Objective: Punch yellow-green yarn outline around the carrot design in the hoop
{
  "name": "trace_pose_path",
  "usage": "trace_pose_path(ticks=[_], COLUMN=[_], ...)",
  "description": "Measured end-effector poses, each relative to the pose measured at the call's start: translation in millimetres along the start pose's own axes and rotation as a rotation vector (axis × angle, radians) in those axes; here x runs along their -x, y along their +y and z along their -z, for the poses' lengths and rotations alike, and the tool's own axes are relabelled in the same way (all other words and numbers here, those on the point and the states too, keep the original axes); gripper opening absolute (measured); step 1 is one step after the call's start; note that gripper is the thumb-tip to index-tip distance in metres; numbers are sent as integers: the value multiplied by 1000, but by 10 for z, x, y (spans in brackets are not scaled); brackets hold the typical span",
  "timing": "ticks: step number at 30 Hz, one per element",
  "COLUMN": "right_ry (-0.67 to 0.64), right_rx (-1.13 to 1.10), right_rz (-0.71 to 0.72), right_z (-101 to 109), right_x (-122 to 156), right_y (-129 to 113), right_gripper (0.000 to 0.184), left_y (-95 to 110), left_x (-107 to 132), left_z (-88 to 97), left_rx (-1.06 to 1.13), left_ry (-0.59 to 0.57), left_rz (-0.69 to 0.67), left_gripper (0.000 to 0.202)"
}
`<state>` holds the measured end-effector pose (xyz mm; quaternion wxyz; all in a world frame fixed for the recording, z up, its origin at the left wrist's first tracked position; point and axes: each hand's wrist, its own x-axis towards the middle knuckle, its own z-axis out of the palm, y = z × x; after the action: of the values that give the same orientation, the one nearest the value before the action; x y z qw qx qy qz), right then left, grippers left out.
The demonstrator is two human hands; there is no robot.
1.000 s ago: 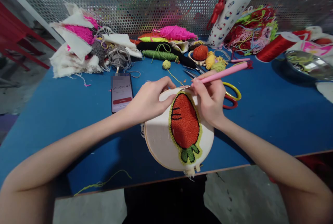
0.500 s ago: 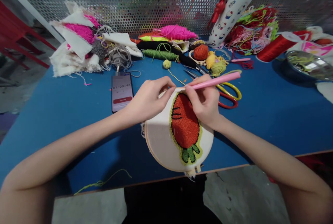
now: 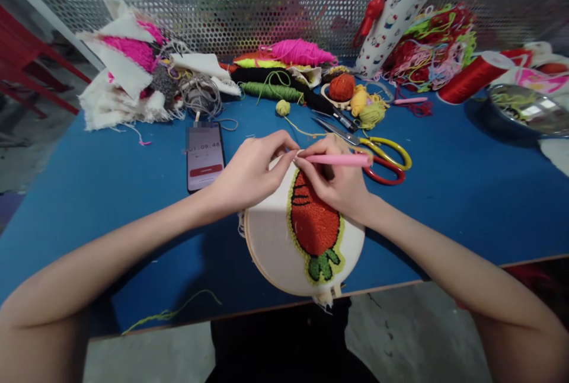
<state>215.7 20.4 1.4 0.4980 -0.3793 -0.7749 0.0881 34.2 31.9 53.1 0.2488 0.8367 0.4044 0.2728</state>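
the left hand [image 3: 249, 175] pinches the far rim of a round wooden embroidery hoop [image 3: 271, 241] of taut cream cloth, propped at the near edge of the smooth blue table [image 3: 466, 193]. the right hand [image 3: 340, 184] grips a slim pink punch needle [image 3: 340, 160] lying level over a nubby, looped orange carrot [image 3: 313, 220] with a yellow-green border.

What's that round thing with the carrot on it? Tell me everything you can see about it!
It is a round hoop with a pale wooden-looking rim and cream cloth stretched across it. A fuzzy orange carrot with black lines, green leaves and a yellow-green border is stitched on. Its near side reaches the blue table's front edge. The left hand pinches its far rim; the right hand rests on the cloth, holding a pink needle tool at the carrot's top.
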Motion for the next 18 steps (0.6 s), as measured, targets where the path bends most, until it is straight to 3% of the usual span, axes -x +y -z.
trace_pose_path(ticks=[5,13,18], right_ry=[113,260,321], right_rx=[-150,-548,-625], right_rz=[-156,-306,-405], right_z=[36,-48,-30], right_x=[20,59,19], right_y=[-33,113,59], right_gripper=[4,10,11], left_y=[-20,-56,-58], left_x=[-21,-27,-26], left_z=[4,-13,-16], left_rx=[-8,-5,2], left_ry=[0,-2,-1], left_rz=[-10,-3,4], left_gripper=[18,17,19])
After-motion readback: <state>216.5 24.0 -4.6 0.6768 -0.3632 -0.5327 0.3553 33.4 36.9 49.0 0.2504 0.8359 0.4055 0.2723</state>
